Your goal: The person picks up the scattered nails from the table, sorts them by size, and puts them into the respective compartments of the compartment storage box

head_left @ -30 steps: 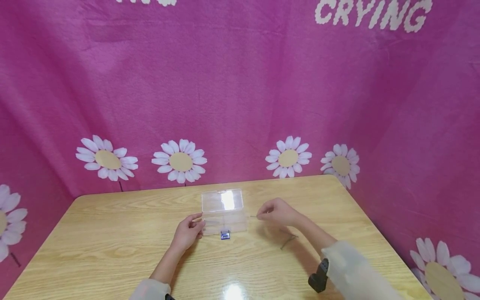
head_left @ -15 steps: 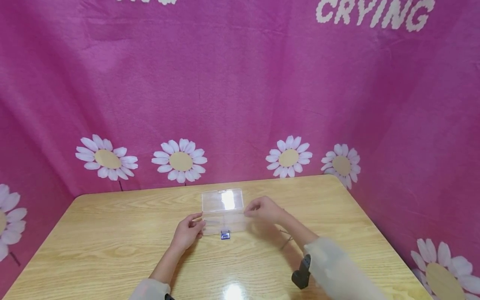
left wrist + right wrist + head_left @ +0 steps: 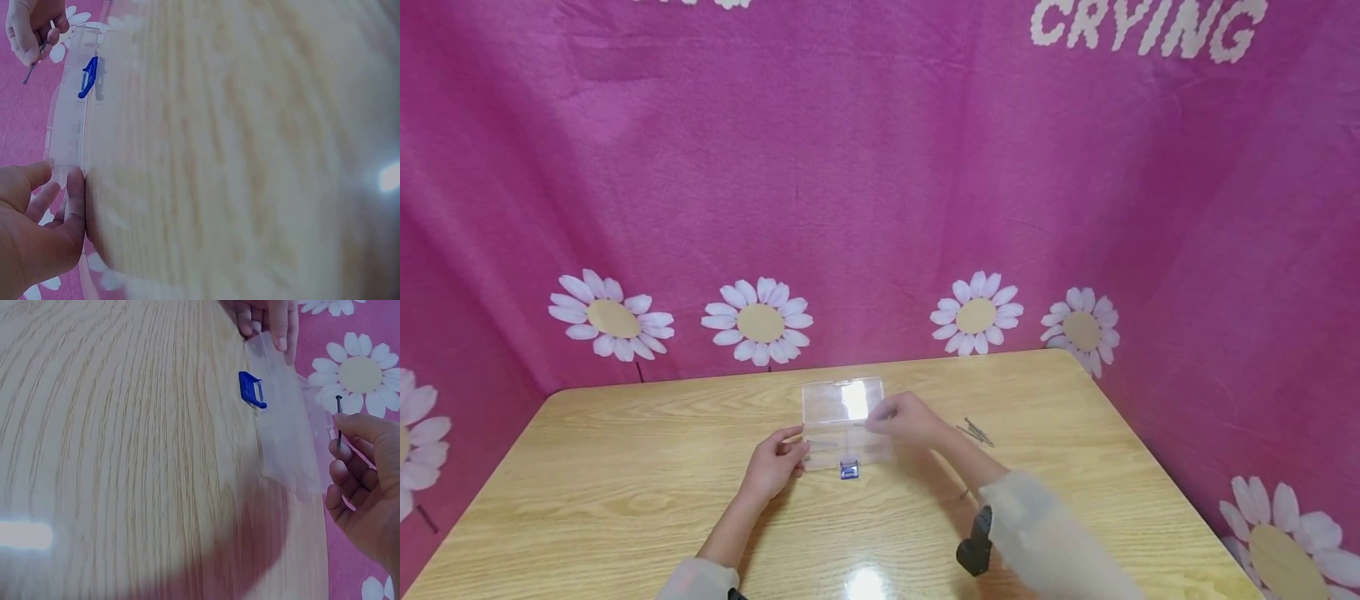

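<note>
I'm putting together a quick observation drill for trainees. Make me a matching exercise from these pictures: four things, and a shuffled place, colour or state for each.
Things
1. Left hand
2. Right hand
3. Latch
4. Lid

Places, colours, states
A. Blue, on the box's side nearest the person
B. Pinching a thin metal piece
C. Clear and swung open, on the side away from the person
D. Holding one end of the clear box

Right pairs: 1-D, 2-B, 3-A, 4-C
</note>
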Tool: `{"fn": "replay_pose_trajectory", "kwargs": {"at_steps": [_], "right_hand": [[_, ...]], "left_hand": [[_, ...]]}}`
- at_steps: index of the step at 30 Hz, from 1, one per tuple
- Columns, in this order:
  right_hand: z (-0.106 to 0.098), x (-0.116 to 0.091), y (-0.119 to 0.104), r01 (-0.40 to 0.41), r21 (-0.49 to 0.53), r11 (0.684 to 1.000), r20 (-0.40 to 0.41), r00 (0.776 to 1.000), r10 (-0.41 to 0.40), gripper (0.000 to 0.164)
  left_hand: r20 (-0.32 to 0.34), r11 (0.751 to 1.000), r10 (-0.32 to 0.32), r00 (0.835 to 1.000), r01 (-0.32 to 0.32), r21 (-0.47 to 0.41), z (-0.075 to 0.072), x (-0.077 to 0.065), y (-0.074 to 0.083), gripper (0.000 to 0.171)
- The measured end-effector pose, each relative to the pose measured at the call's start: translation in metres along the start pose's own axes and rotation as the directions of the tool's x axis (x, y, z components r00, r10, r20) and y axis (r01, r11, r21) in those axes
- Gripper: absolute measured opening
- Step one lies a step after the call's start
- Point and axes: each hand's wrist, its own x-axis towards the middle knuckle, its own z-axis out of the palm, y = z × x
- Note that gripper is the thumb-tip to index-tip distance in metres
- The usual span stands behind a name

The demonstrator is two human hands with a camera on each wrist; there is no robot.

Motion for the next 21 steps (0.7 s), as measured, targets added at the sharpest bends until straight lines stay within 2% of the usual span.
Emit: {"fn": "replay_pose_trajectory", "kwargs": {"at_steps": [9, 15, 21], "right_hand": [[0.019, 0.008, -0.008, -0.002, 0.020, 1.000, -0.010, 1.000, 0.003, 0.013], [0.033, 0.014, -0.012, -0.028, 0.108, 0.994, -0.044, 0.998, 0.033, 0.010], [0.044, 0.019, -0.017, -0.002, 0.038, 0.999, -0.092, 0.996, 0.005, 0.007]], "left_hand": [[0.002, 1.000, -0.002, 1.000, 0.002, 0.004, 0.000, 0.000, -0.001, 0.039], [0.001, 1.000, 0.009, 1.000, -0.009, -0.001, 0.000, 0.000, -0.001, 0.039], [0.001, 1.000, 0.006, 1.000, -0.006, -0.003, 0.000, 0.000, -0.001, 0.039]]}}
